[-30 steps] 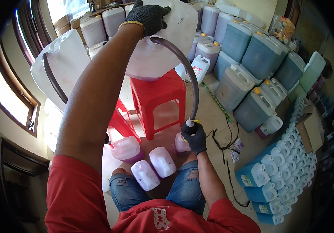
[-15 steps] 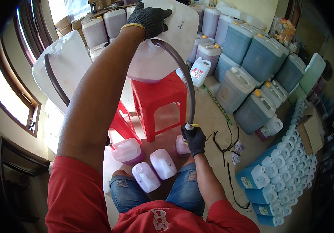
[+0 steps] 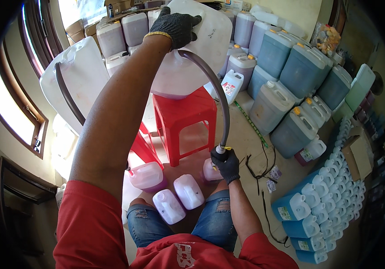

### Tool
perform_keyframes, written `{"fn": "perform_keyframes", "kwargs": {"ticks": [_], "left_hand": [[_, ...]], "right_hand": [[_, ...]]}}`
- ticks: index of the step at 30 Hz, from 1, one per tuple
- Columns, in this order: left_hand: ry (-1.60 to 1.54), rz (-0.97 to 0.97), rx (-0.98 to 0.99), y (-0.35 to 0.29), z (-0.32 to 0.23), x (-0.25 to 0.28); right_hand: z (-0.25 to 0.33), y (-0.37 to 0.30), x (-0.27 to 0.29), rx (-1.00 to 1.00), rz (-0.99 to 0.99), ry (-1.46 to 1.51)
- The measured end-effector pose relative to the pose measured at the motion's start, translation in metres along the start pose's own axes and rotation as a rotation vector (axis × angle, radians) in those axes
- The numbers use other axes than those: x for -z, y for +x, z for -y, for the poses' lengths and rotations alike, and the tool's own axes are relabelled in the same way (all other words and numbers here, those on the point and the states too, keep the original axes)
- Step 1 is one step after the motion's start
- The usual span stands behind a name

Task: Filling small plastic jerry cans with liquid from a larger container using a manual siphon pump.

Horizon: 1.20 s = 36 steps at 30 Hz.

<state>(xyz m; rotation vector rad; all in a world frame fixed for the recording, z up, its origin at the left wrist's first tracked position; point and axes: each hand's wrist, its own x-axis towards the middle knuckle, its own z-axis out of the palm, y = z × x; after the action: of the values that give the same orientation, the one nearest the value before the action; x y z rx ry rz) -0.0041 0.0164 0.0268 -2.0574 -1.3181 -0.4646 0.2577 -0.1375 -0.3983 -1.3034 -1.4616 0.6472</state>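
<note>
My left hand, in a dark glove, grips the upper part of a large translucent jerrycan. The can leans above a red plastic stool and holds pinkish liquid low down. A grey hose curves from it to my right hand, also gloved. That hand is closed around the hose's end fitting, over a small jerrycan partly hidden behind it; the opening cannot be seen. Between my knees stand a capless white jerrycan and another small jerrycan. A pink-filled jerrycan is left of them.
A second large can with a hose stands at left. Big filled jerrycans are stacked at back right. Rows of small blue-filled jerrycans occupy the right. Black straps lie on the floor. A window is at left.
The view has shifted slightly. My right hand sits a little lower with the hose end, and both hands keep their grip.
</note>
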Motion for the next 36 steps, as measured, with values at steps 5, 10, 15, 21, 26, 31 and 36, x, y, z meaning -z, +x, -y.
{"fn": "perform_keyframes", "kwargs": {"ticks": [5,10,15,21,26,31,36], "left_hand": [[-0.004,0.007,0.004,-0.001,0.002,0.001],[-0.001,0.032,0.018,-0.002,0.000,0.003],[-0.010,0.031,0.015,-0.001,0.002,0.003],[0.006,0.022,-0.011,0.000,-0.010,0.007],[-0.002,0.088,0.016,-0.001,-0.009,0.009],[-0.047,-0.008,-0.001,0.000,-0.008,0.004],[-0.028,0.022,0.008,0.000,-0.004,0.002]], "right_hand": [[-0.008,0.000,0.001,0.006,0.046,0.018],[0.001,-0.003,0.003,0.019,0.087,0.024],[-0.004,-0.001,0.005,-0.035,0.155,0.080],[-0.018,0.003,-0.009,-0.191,0.032,0.153],[-0.008,0.000,-0.013,-0.212,0.017,0.213],[-0.015,0.000,-0.008,-0.158,0.029,0.126],[0.007,-0.003,-0.001,-0.169,0.043,0.227]]}}
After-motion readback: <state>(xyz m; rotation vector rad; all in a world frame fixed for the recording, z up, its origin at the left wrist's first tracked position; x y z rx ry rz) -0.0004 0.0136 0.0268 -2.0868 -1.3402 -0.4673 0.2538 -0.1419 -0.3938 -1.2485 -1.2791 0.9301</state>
